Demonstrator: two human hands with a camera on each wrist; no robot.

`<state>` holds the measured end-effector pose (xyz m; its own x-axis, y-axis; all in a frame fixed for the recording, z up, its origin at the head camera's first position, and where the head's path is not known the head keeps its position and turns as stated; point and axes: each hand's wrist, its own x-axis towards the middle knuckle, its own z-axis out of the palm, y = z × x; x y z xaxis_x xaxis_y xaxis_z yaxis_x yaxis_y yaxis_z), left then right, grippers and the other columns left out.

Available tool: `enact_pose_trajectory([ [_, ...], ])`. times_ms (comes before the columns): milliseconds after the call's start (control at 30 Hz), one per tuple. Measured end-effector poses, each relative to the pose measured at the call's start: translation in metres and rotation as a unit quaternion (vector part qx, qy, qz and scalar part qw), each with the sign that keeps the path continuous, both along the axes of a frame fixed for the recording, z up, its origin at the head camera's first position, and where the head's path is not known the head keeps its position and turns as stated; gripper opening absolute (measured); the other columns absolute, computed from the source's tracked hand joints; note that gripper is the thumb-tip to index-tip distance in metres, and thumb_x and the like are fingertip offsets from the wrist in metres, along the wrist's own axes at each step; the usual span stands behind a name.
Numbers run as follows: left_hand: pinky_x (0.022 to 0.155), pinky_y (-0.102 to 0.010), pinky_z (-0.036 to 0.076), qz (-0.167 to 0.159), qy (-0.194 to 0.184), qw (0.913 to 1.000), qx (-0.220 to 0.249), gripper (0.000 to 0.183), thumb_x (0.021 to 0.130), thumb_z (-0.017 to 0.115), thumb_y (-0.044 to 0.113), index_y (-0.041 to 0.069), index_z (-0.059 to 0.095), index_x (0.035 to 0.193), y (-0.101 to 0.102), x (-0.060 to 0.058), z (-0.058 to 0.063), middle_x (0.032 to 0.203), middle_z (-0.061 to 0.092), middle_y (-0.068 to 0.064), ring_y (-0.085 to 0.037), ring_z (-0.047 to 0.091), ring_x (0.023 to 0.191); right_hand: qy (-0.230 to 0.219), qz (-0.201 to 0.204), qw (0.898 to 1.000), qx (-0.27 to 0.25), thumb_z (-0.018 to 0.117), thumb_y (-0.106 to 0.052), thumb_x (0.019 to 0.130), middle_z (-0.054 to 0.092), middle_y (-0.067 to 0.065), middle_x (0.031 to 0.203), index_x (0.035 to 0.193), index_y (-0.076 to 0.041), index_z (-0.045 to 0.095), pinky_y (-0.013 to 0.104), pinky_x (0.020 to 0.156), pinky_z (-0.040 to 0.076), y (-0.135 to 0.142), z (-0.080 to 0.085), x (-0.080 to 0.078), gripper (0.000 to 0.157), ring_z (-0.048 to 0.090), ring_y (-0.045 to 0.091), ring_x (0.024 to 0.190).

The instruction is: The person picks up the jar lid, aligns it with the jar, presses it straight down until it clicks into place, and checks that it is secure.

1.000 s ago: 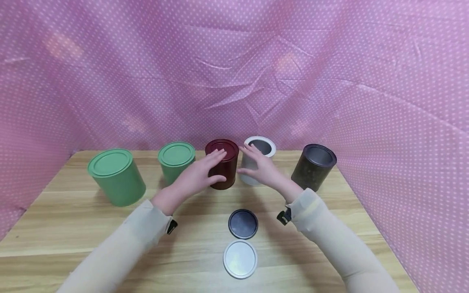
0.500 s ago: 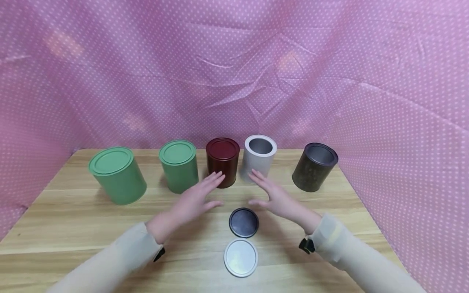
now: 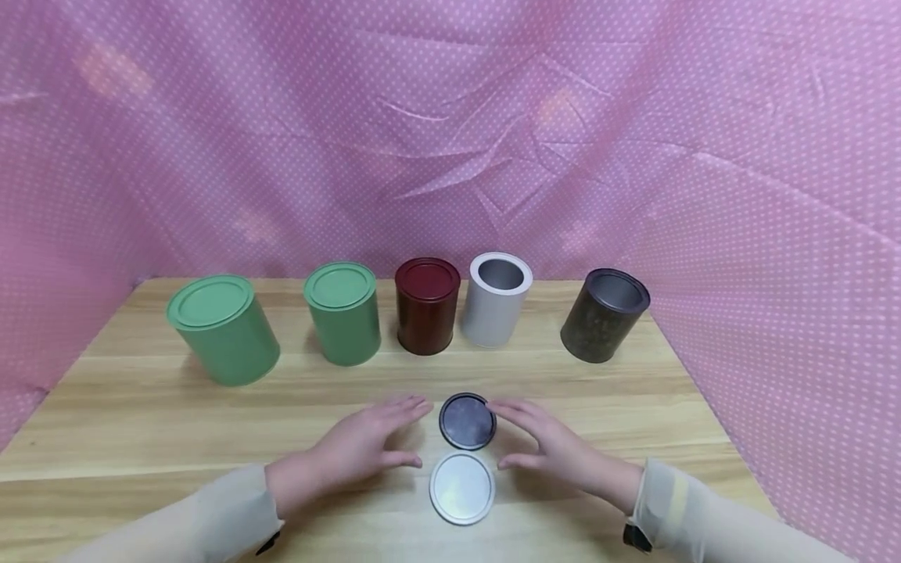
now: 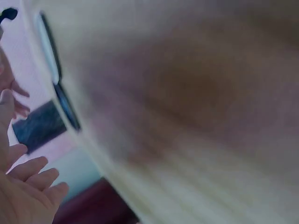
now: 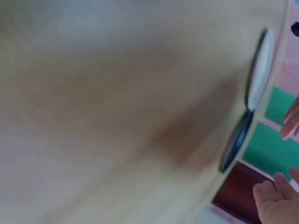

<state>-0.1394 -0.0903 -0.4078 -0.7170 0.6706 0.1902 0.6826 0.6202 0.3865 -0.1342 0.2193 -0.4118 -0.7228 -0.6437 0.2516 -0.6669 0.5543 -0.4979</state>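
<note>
Two round lids lie on the wooden table between my hands: a black lid [image 3: 468, 421] behind and a silver-white lid [image 3: 461, 489] in front, almost edge to edge. My left hand [image 3: 359, 444] hovers to their left, fingers extended and thumb apart, holding nothing. On the other side my right hand [image 3: 549, 444] mirrors it, its fingertips right at the black lid's edge in the head view. In the left wrist view the left hand [image 4: 32, 196] shows spread fingers. The right wrist view catches the right hand [image 5: 278, 200] with both lids beyond the tabletop's blur.
Along the back stand a large green can [image 3: 228, 332], a smaller green can [image 3: 343, 317], a dark red can [image 3: 426, 309], an open-topped white can [image 3: 493, 313] and an open-topped black can [image 3: 598, 324]. Pink dotted cloth [image 3: 450, 141] hangs behind and at the sides.
Both hands have drawn back from the dark red and white cans toward the near side, down to either side of the two lids. The cans and lids have stayed in place.
</note>
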Motion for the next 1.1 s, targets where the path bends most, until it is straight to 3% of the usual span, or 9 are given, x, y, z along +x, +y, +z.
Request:
enact_pose_trajectory([
  [100,0.106,-0.051,0.042,-0.015,-0.01,0.9998,-0.013,0.069,0.082,0.072,0.047,0.01,0.054,0.138,0.002,0.007,-0.003,0.142,0.053,-0.015,-0.034,0.051,0.13,0.022,0.028,0.999,-0.007,0.08,-0.028,0.075,0.058,0.016,0.131,0.134,0.001,0.053,0.045,0.1,0.048,0.002,-0.008,0.006,0.07,0.056,0.031,0.12],
  [200,0.105,-0.054,0.042,-0.019,-0.024,0.9992,-0.024,0.071,0.081,0.07,0.051,0.012,0.055,0.138,0.006,0.013,-0.005,0.142,0.052,-0.014,-0.033,0.05,0.131,0.015,0.035,0.999,0.0,0.078,-0.032,0.077,0.057,0.015,0.131,0.134,0.0,0.054,0.044,0.1,0.048,0.004,-0.013,0.014,0.069,0.056,0.03,0.119],
  [400,0.105,-0.06,0.039,-0.017,-0.049,0.998,-0.035,0.073,0.08,0.07,0.054,0.012,0.055,0.137,0.011,0.019,-0.012,0.143,0.052,-0.014,-0.035,0.047,0.133,-0.039,0.009,0.999,0.033,0.074,-0.041,0.081,0.056,0.012,0.133,0.135,-0.003,0.054,0.044,0.102,0.046,0.005,-0.021,0.029,0.069,0.054,0.029,0.122],
  [600,0.104,-0.069,0.032,0.003,-0.094,0.9934,-0.065,0.077,0.078,0.068,0.059,0.013,0.054,0.139,0.015,0.025,-0.02,0.146,0.048,-0.014,-0.038,0.04,0.137,-0.014,-0.001,0.997,0.072,0.071,-0.051,0.079,0.054,0.013,0.132,0.132,-0.001,0.056,0.045,0.101,0.047,0.003,-0.028,0.036,0.075,0.052,0.03,0.121],
  [867,0.106,-0.069,0.03,0.005,-0.074,0.9913,-0.109,0.079,0.077,0.067,0.062,0.012,0.056,0.136,0.018,0.031,-0.027,0.147,0.047,-0.013,-0.037,0.039,0.139,0.048,0.004,0.993,0.11,0.069,-0.057,0.078,0.051,0.013,0.13,0.13,-0.003,0.059,0.046,0.098,0.047,-0.002,-0.033,0.038,0.076,0.05,0.028,0.119],
  [1100,0.103,-0.069,0.034,-0.003,-0.042,0.992,-0.119,0.077,0.077,0.065,0.063,0.012,0.058,0.134,0.021,0.034,-0.027,0.146,0.048,-0.015,-0.038,0.042,0.136,0.049,-0.005,0.991,0.125,0.071,-0.055,0.078,0.051,0.011,0.13,0.131,-0.007,0.058,0.049,0.096,0.046,-0.008,-0.033,0.04,0.073,0.049,0.026,0.12],
])
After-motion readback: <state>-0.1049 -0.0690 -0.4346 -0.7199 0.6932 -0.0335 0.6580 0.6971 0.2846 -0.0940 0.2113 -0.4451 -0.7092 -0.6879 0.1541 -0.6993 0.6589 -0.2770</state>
